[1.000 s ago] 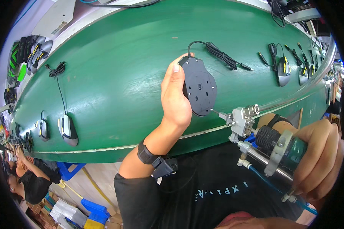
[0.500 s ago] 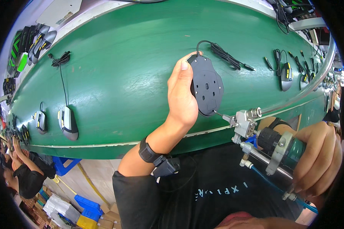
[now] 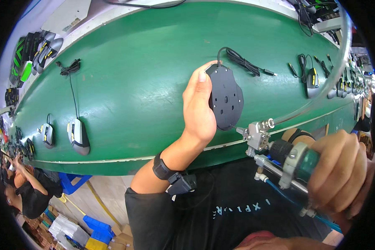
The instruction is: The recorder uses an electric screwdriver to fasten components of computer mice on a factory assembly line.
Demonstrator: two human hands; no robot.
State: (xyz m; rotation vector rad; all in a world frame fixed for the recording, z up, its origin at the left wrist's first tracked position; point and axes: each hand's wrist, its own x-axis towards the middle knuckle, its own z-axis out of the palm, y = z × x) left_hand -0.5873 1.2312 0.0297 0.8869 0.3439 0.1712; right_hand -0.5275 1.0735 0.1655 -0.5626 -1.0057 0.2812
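My left hand (image 3: 199, 104) is wrapped round the left side of a black computer mouse (image 3: 226, 92), thumb along its edge. The mouse lies underside up, showing its sensor opening and small holes. From its far end runs a black cable (image 3: 243, 61), bundled on the green surface. In my right hand (image 3: 339, 171) is a screwdriver tool (image 3: 296, 164) with a metal head, a clear feed tube and a blue air hose. Its narrow tip meets the near end of the mouse; whether it sits in a hole I cannot make out.
Grey-black mice (image 3: 78, 137) with yellow accents lie at the left of the green work surface (image 3: 141, 75). More mice (image 3: 312, 83) with bundled cables stand at the right. A co-worker (image 3: 29, 187) sits at the far left. Blue and yellow crates (image 3: 98, 227) are on the floor.
The screwdriver and my right hand have shifted slightly left, bringing the metal head closer to the mouse. The held mouse sits slightly lower in view. My left hand keeps its grip.
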